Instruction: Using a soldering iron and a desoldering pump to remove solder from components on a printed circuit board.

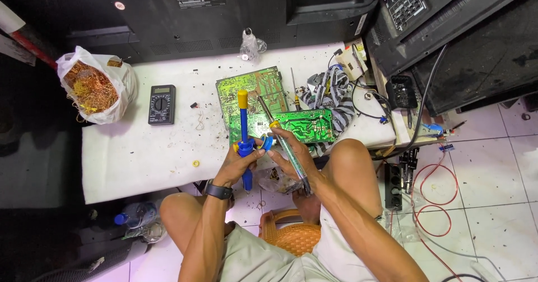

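Left grip (pixel 242 157) clamped around a blue pump tool (pixel 244 142) with a yellow knob on top, held upright, tip pointing down past the surface's near edge. Black watch (pixel 218 191) on that wrist. Right grip (pixel 291 153) wrapped around a soldering iron (pixel 283 139) with a clear handle – metal tip slanting up and away over the boards, handle end running back toward the knees. Both grips close together, almost touching, just at the front edge of the surface (pixel 140 158).

Directly beyond the grips – a large green circuit board (pixel 252 94), and a smaller green board (pixel 305 126) lying beside it, just past the right grip. Striped cloth (pixel 330 91) further out past the right grip, with black cables around it. Well off to the left grip's side, a black meter (pixel 162 104) flat on the surface, and further still a white plastic bag (pixel 95 86) stuffed with tangled copper-coloured wire. Small yellow ring (pixel 195 163) near the left grip. Backs of black television sets (pixel 196 13) along the far side. Below the grips, an orange plastic stool (pixel 291 234) between the knees; red wire (pixel 437 198) looping over the tiled floor beyond the right knee.
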